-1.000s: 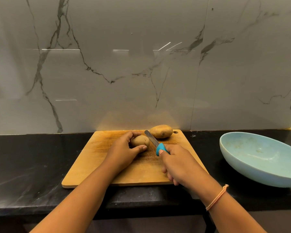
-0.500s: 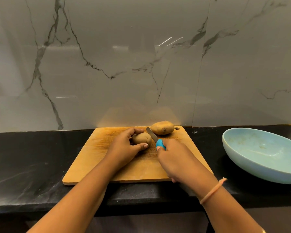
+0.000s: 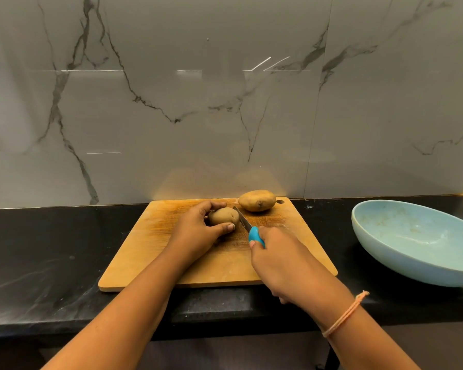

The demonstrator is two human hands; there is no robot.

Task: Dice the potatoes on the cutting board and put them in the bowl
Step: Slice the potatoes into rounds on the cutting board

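I have the left hand point(image 3: 198, 231) wrapped over the smaller potato point(image 3: 222, 215), thumb along its near side and fingers curled over the far side, pinning it on the cutting board point(image 3: 150, 252). My right hand point(image 3: 281, 260) is clenched round the blue handle of the knife point(image 3: 251, 232), and only the front of the handle shows ahead of the knuckles. The blade runs up and to the left from the handle and lies against the potato's right end. I cannot tell whether the edge has gone into the skin. The larger potato point(image 3: 257, 200) lies whole on its side at the board's far edge, just beyond the blade tip, beside the hanging hole in the corner and apart from both hands. The board sits on the black bench point(image 3: 51, 249), its far edge close to the marble wall point(image 3: 225, 102). The pale blue bowl point(image 3: 417, 236) stands on the bench to the right of the board, near it but not touching, and I see only faint smudges on its inside. A thin orange thread band point(image 3: 345, 313) circles my right wrist
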